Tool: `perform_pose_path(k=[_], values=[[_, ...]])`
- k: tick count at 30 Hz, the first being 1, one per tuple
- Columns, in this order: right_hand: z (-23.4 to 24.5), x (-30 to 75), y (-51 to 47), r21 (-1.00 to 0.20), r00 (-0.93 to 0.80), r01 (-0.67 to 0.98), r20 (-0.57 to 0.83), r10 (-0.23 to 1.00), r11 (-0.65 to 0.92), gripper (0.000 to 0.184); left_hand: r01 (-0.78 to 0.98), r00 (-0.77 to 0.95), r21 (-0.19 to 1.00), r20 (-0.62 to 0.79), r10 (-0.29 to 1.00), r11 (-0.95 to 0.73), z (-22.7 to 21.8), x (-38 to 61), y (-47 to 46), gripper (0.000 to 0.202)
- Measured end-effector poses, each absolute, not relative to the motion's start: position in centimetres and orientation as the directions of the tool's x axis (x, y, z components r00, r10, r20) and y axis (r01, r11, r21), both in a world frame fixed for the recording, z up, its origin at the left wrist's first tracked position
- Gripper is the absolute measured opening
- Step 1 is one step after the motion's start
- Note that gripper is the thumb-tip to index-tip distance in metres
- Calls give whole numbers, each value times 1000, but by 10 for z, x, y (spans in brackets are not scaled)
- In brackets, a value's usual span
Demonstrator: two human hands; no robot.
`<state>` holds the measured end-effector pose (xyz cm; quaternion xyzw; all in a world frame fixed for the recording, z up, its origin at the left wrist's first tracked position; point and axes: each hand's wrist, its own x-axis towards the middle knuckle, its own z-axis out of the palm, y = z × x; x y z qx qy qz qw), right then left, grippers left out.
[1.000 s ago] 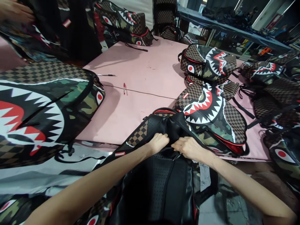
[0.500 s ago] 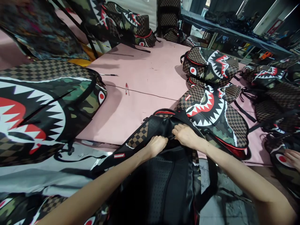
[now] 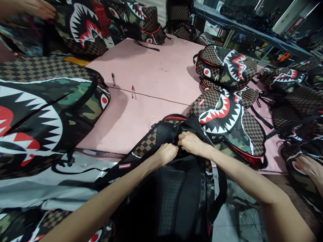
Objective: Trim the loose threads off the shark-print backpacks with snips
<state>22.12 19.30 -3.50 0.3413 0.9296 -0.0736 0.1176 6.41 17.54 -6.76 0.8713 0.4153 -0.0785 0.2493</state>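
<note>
A black backpack with checkered side trim leans against the pink table's front edge, its perforated back panel toward me. My left hand is closed in a fist at the top of this panel, gripping the black material there. Right beside it, my right hand pinches the fold of the same opening, fingers curled inward. What exactly sits between the fingertips is hidden. A checkered shoulder strap runs down to the left from the top, bearing a small red-and-white label.
On the pink table lie a black pen and a red-and-clear pen. A large shark-mouth backpack is at left; more backpacks pile up at right. Other people's hands show at upper left and far right.
Both my hands stay at the backpack's top, with my right slightly closer to my left. At upper left, another person's hand has brought a shark-mouth backpack into view. The black pen now points differently.
</note>
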Motion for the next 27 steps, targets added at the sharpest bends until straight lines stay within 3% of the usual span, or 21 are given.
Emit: perform_pose_path(k=[6,9,12,15,19,24,27], values=[[-34,221,189,16,-706,678,-261,658,735,9,788,592,389,-268,760,-477,-69,59,179,24],[-28,232,183,2,-569,815,-188,801,579,11,815,454,435,-69,888,-382,-73,44,178,36],[-24,245,173,-135,-329,940,-117,937,313,28,760,348,529,162,923,-379,-83,23,171,32],[-25,253,158,-320,-227,931,-134,965,175,44,731,462,475,184,868,-490,-86,6,161,21],[-6,251,126,-368,-420,866,-167,892,339,14,682,585,352,263,767,-641,-56,-4,140,11],[42,251,65,-312,-565,749,162,809,585,16,595,641,207,462,613,-777,0,-24,87,14],[33,255,34,-186,-633,727,189,751,660,20,535,719,215,392,574,-817,-4,-33,46,32]])
